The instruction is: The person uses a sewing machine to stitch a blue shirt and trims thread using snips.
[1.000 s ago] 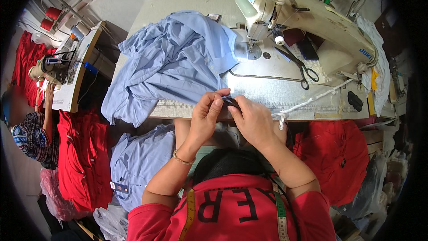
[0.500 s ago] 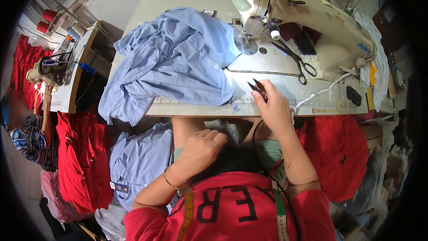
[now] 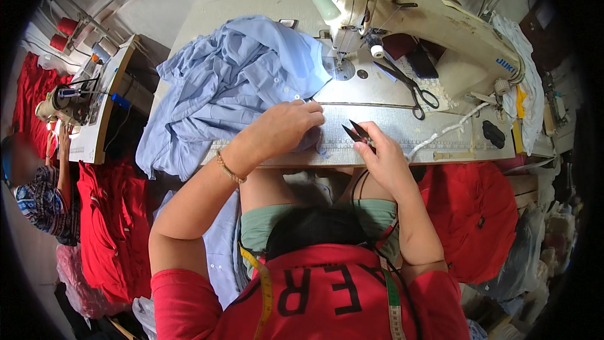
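Observation:
A light blue button shirt (image 3: 220, 82) lies crumpled on the sewing table, its collar end close to the needle of the sewing machine (image 3: 434, 28). My left hand (image 3: 283, 127) is at the shirt's near right edge, fingers curled closed on the fabric; the fingertips are partly hidden. In my right hand (image 3: 385, 157) are small dark thread snips (image 3: 360, 133), blades parted and pointing up and left, just right of my left hand. The snips touch no cloth.
Black scissors (image 3: 412, 88) lie on the machine bed, near a white cord (image 3: 448, 131). Red garments (image 3: 469, 220) are piled at the right below the table, more red cloth (image 3: 116, 226) at the left. Another person (image 3: 47, 192) works at a second machine far left.
My left hand has risen from my lap to the shirt's edge on the table. The right hand with the snips has shifted slightly left and down.

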Demonstrator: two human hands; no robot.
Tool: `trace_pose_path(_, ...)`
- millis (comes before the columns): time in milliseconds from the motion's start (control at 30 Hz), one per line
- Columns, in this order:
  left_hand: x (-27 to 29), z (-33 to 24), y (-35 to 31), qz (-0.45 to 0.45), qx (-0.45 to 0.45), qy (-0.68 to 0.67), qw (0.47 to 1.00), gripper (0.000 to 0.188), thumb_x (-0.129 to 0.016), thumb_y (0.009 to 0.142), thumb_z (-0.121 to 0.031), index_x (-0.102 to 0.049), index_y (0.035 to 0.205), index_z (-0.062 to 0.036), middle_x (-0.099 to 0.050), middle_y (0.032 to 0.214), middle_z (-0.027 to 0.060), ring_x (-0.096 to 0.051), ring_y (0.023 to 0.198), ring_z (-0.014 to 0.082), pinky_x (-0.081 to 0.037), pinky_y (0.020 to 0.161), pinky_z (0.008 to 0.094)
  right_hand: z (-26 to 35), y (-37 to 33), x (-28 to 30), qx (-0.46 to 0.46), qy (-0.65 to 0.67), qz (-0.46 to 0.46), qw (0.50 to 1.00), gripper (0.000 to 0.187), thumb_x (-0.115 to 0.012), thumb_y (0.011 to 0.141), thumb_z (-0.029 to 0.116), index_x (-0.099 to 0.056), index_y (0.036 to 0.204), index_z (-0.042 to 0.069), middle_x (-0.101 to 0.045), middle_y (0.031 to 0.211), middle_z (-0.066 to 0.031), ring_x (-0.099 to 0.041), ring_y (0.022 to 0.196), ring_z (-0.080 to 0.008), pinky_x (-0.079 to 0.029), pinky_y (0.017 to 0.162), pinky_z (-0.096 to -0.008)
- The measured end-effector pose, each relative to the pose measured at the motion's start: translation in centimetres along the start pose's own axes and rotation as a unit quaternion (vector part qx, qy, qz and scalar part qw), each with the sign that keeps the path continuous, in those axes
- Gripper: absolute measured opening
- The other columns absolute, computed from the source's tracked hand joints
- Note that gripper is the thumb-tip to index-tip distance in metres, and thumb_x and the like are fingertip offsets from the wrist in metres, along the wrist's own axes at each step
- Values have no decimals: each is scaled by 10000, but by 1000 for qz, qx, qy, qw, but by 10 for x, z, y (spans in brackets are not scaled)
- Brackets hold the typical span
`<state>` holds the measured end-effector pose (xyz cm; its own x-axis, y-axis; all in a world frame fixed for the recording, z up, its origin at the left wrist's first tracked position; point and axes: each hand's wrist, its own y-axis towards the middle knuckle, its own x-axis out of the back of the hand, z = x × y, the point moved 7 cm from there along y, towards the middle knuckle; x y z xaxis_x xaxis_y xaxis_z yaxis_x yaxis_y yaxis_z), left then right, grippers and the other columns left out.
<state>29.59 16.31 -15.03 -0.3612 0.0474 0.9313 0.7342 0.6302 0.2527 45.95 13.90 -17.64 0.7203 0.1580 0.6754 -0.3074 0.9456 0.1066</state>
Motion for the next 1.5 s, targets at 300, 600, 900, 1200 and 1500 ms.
trace_pose_path(300,7,-9,-28,-318,139,-180,920,189,-593,732,85,-566,893,-9,-554,811,128,-577,681,285,-466,588,352,13,8,-26,-142,456,97,873,621,-724,789,124,-376,1299,65,-524,1078,-56,-495,663,-60,-425,574,-192)
trace_pose_path(600,-19,-23,-37,-397,180,-238,868,292,-605,699,110,-612,961,-19,-575,885,82,-526,657,166,-430,578,258,-1,13,-34,-119,478,28,870,167,-712,802,95,-600,920,57,-581,740,20,-491,577,-42,-389,515,-177)
trace_pose_path(900,-58,-11,-49,-229,320,-640,660,191,-547,865,-12,-630,1036,12,-552,771,-26,-505,710,51,-439,654,210,4,14,-32,-43,374,-6,926,218,-573,892,100,-552,1095,24,-573,835,7,-511,660,-60,-440,609,-213)
trace_pose_path(1200,-65,-5,-35,-252,284,-716,585,183,-612,881,-36,-619,1061,1,-626,896,36,-607,793,123,-530,743,278,-12,-10,-3,-57,272,8,960,201,-563,913,127,-579,1077,11,-584,771,-21,-559,705,-87,-475,677,-237)
trace_pose_path(1500,-68,-2,-20,-297,264,-729,558,161,-602,894,-60,-610,1049,-18,-637,937,52,-615,793,140,-534,734,275,-8,-12,-22,-162,345,160,911,212,-605,907,193,-541,1040,40,-482,711,41,-408,556,-19,-317,470,-173)
